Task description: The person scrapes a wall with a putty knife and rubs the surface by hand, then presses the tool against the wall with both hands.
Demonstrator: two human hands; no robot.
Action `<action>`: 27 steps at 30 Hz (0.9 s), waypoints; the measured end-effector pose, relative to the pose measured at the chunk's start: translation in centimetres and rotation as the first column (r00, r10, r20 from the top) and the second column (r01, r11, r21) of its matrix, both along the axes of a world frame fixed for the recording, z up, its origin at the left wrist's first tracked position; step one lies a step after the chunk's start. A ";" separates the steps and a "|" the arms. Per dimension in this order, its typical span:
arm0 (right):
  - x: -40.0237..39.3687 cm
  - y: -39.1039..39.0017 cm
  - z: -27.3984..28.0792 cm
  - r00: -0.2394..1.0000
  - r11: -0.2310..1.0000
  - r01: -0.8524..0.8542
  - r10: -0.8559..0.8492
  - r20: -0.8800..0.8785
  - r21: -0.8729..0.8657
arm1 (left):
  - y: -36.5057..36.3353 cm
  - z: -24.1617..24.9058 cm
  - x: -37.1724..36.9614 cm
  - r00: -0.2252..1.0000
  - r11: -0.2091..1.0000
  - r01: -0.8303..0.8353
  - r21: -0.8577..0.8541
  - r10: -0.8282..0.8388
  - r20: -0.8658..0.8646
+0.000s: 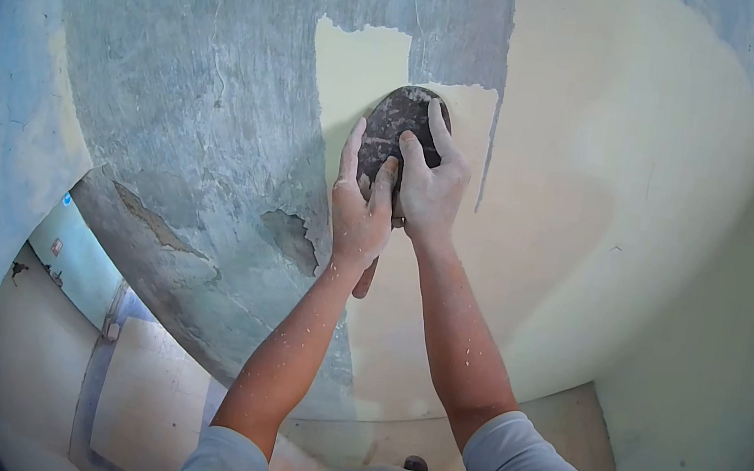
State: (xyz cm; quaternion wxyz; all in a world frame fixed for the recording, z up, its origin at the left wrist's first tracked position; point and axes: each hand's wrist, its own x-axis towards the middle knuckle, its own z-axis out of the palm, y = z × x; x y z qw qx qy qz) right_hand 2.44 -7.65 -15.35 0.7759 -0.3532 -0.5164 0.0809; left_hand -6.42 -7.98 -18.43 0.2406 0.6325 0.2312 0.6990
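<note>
Both hands press a dark plastering trowel (382, 145) with a rounded top end against the wall. Its face is specked with pale plaster, and a reddish-brown handle (365, 279) sticks out below the wrists. My left hand (363, 210) grips its lower left side, thumb over the face. On the right side, my right hand (433, 181) has its fingers spread over the blade and closed around its edge. Whitish dust coats the fingers. Around the tool lies smooth cream plaster (360, 64), ending in a ragged edge against bare grey-blue wall (201, 47).
A broad cream-coated stretch of wall (556, 193) lies to the right. Lower left, the old surface has a flaked patch (293, 238) and a broken edge (153, 219) beside an opening. A small dark round object (415, 464) shows on the floor by the shirt.
</note>
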 end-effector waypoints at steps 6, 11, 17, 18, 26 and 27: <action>0.3 0.9 2.8 0.999 0.996 0.027 -0.031 0.039 0.086 | 0.8 2.7 0.1 1.000 0.999 -0.022 0.031 0.022 -0.002; 0.6 1.8 8.4 1.000 0.990 -0.028 0.026 0.012 0.141 | 1.7 8.0 0.4 0.999 1.000 0.027 0.007 -0.027 0.022; 0.6 1.4 4.3 1.000 0.996 0.002 -0.004 0.025 0.092 | 1.1 4.3 0.5 1.000 0.999 -0.015 0.042 0.014 0.020; 0.6 0.8 3.4 1.000 0.999 -0.008 0.007 0.030 0.042 | 0.5 3.5 0.5 0.999 0.999 -0.036 0.029 0.036 0.005; 0.2 0.2 0.3 0.999 0.999 0.003 -0.005 0.042 0.041 | 0.4 -0.1 0.1 1.000 1.000 -0.027 0.004 0.027 -0.003; 0.1 0.1 0.1 0.999 1.000 -0.001 0.000 0.042 0.032 | 0.3 -0.2 0.0 1.000 1.000 -0.027 0.003 0.027 -0.002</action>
